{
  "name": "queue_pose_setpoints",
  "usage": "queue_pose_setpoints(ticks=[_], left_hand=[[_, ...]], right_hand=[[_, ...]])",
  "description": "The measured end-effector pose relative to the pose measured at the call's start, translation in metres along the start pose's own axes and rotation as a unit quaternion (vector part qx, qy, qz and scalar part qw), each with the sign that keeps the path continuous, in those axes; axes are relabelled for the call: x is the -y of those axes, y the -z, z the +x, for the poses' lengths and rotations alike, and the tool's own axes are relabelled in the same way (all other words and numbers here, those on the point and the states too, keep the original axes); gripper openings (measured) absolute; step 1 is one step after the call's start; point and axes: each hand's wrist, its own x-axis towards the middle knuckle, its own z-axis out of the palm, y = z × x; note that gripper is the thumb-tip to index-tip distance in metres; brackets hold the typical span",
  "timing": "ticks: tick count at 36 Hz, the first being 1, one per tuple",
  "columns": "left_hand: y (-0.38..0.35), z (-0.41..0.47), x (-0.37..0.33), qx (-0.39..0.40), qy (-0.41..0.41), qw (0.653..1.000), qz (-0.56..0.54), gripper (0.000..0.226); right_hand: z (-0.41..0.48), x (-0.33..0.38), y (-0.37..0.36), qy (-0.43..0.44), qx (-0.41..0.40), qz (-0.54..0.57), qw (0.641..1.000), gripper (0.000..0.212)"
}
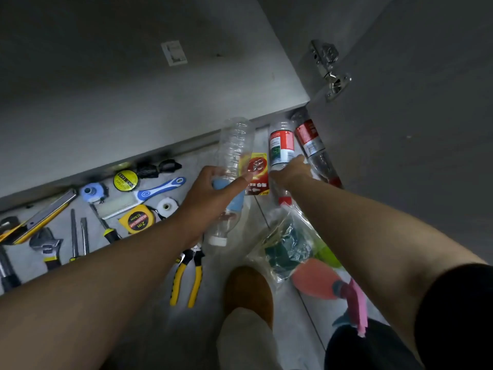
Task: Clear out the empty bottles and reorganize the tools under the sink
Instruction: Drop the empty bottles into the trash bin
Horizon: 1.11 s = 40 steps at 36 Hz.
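Head cam: L hand (213, 189) fingers curled round clear ribbed plastic bottle (236, 145), lower end hidden by palm. R hand (290, 170) rests on red/white-label clear bottle (281, 148); fingers hidden, grip unclear. Beside it, red-label bottle (310, 140), top cut off by grey cabinet door (400, 129). On floor at left: yellow-handled pliers (186, 279).

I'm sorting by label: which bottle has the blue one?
The clear bottle in the left hand; the middle bottle and the rightmost bottle carry red labels.
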Motion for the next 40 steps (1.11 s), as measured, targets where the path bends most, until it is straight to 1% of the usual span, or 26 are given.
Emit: queue_pose_setpoints(ticks=[3,5,7,9,10,12,14,16,18,21,25,28,31,36,40], left_hand=[[0.001,-0.002,-0.004,-0.003,-0.017,1.0,0.019,0.064],[0.001,-0.005,-0.012,-0.003,-0.053,0.996,0.067,0.066],[0.002,-0.015,-0.024,0.009,-0.093,0.987,0.127,0.075],[0.004,-0.028,-0.04,0.027,-0.124,0.978,0.168,0.078],[0.004,-0.035,-0.049,0.034,-0.143,0.972,0.184,0.076],[0.002,-0.052,-0.069,0.039,-0.193,0.954,0.224,0.07],[-0.004,-0.075,-0.093,0.04,-0.24,0.932,0.27,0.068],[-0.014,-0.102,-0.114,0.056,-0.283,0.911,0.296,0.067],[-0.026,-0.13,-0.134,0.078,-0.311,0.893,0.316,0.066],[-0.048,-0.173,-0.159,0.126,-0.331,0.864,0.359,0.066],[-0.08,-0.226,-0.171,0.231,-0.307,0.843,0.378,0.055],[-0.109,-0.26,-0.167,0.281,-0.29,0.828,0.39,0.051],[-0.139,-0.289,-0.157,0.303,-0.26,0.819,0.413,0.048],[-0.191,-0.321,-0.127,0.306,-0.22,0.81,0.449,0.049],[-0.224,-0.337,-0.101,0.306,-0.165,0.817,0.46,0.045]], right_hand=[[-0.015,0.003,-0.003,-0.005,0.008,0.06,0.998,0.078],[-0.028,0.003,0.003,-0.011,0.033,0.152,0.988,0.076],[-0.048,0.002,0.015,-0.022,0.082,0.274,0.958,0.071],[-0.074,-0.001,0.033,-0.03,0.15,0.382,0.911,0.062],[-0.088,-0.004,0.043,-0.026,0.177,0.411,0.894,0.057],[-0.117,-0.014,0.065,-0.011,0.207,0.427,0.88,0.053],[-0.148,-0.028,0.09,0.012,0.217,0.419,0.882,0.054],[-0.178,-0.043,0.116,0.036,0.204,0.401,0.892,0.056],[-0.207,-0.064,0.142,0.059,0.165,0.371,0.912,0.057],[-0.249,-0.104,0.184,0.094,0.104,0.3,0.944,0.068],[-0.302,-0.175,0.235,0.095,0.084,0.265,0.956,0.061],[-0.335,-0.233,0.264,0.082,0.083,0.252,0.961,0.051],[-0.364,-0.293,0.286,0.056,0.096,0.23,0.967,0.036],[-0.403,-0.379,0.307,-0.007,0.102,0.157,0.982,0.038],[-0.407,-0.418,0.289,-0.065,0.114,0.086,0.988,0.038]])
